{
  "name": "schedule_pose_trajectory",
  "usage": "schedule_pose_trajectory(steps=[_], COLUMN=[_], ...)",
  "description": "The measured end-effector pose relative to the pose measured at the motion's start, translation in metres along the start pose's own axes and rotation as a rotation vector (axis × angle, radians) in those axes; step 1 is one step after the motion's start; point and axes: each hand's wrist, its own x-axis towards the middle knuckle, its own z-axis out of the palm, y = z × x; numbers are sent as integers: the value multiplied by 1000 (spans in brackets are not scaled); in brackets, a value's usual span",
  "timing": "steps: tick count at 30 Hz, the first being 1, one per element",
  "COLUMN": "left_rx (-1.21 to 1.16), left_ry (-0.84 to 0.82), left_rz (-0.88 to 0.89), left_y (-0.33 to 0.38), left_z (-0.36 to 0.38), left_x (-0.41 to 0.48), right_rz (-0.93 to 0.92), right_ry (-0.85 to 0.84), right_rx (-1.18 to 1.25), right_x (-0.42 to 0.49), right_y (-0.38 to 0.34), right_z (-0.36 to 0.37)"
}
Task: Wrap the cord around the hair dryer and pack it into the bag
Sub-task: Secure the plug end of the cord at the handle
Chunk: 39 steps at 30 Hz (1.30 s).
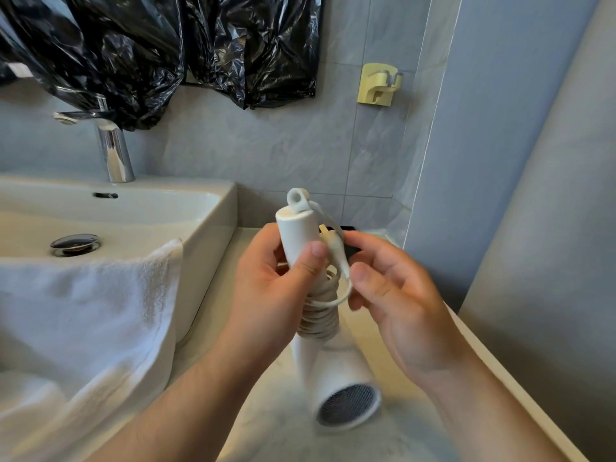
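A white hair dryer (330,371) hangs handle-up over the counter, its mesh grille facing down toward me. Its cream cord (318,318) is coiled in several turns round the handle. My left hand (270,288) grips the handle, thumb pressed on its front. The plug (336,248) lies against the handle's right side, with a short loop of cord below it. My right hand (396,301) is at the plug end, thumb and fingers curled beside that loop; whether they pinch it I cannot tell. A small black thing (350,250) shows behind the handle; I cannot tell what it is.
A white sink (206,208) with a chrome tap (113,151) stands on the left. A white towel (86,315) drapes over its front edge. Black plastic sheeting (160,51) covers the wall above. A yellow wall holder (378,85) hangs at the right. The marble counter (276,428) lies below my hands.
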Motion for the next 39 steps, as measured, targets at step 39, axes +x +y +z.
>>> schedule_pose_trajectory(steps=[39], left_rx=[-60], left_ry=[-209], left_rz=[-37], left_y=[1], left_z=[1], left_x=[3], right_rz=[175], right_ry=[121], right_rx=[295], right_x=[11], right_y=[-3], right_z=[-7])
